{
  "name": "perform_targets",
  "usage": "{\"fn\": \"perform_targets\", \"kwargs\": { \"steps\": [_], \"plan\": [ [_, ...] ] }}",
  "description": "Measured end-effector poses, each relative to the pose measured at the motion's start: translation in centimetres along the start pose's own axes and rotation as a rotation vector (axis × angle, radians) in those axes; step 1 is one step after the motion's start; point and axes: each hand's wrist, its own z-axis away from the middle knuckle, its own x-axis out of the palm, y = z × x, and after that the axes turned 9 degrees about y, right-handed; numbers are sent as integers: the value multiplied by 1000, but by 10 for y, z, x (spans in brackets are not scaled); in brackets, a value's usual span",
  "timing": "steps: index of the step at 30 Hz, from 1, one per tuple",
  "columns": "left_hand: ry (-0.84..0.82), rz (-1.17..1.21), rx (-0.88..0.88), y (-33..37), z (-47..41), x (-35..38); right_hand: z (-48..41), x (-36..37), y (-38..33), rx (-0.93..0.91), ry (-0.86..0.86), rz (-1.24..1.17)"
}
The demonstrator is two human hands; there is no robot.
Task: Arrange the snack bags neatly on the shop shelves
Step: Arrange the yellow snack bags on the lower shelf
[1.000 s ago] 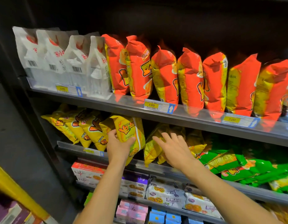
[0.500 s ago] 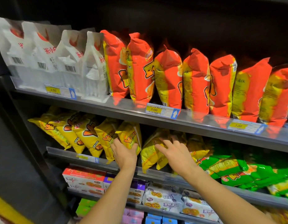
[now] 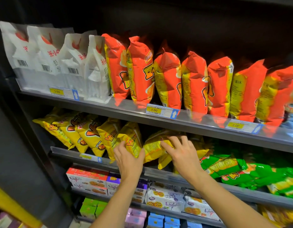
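Observation:
Yellow snack bags [image 3: 86, 137] lean in a row on the second shelf [image 3: 159, 171]. My left hand [image 3: 128, 159] presses on the lower edge of the rightmost upright yellow bag [image 3: 131, 139], thumb against the bag beside it. My right hand [image 3: 183, 152] grips a slumped yellow bag [image 3: 153, 148] just to the right, fingers curled over its top. More yellow bags lie half hidden behind that hand.
The top shelf [image 3: 109, 109] carries white bags [image 3: 48, 60] on the left and orange bags [image 3: 167, 79] to the right. Green bags [image 3: 241, 171] lie flat right of the yellow ones. Biscuit boxes and packs [image 3: 165, 198] fill the lower shelves.
My left hand stayed on the yellow bag, which now stands in line with the row. My right hand moved from hovering open onto the slumped bag and closed on it.

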Motion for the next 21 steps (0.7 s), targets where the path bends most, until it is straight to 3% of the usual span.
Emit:
{"fn": "perform_targets", "kwargs": {
  "steps": [4, 12, 21],
  "plan": [
    [9, -28, 216, 12, 24, -11, 9, -16, 1, 36, 62, -37],
    [-305, -231, 571, 31, 70, -32, 41, -63, -8, 27, 152, -134],
    [-326, -261, 629, 46, 133, -66, 92, -115, -10, 16, 197, -155]
  ]
}}
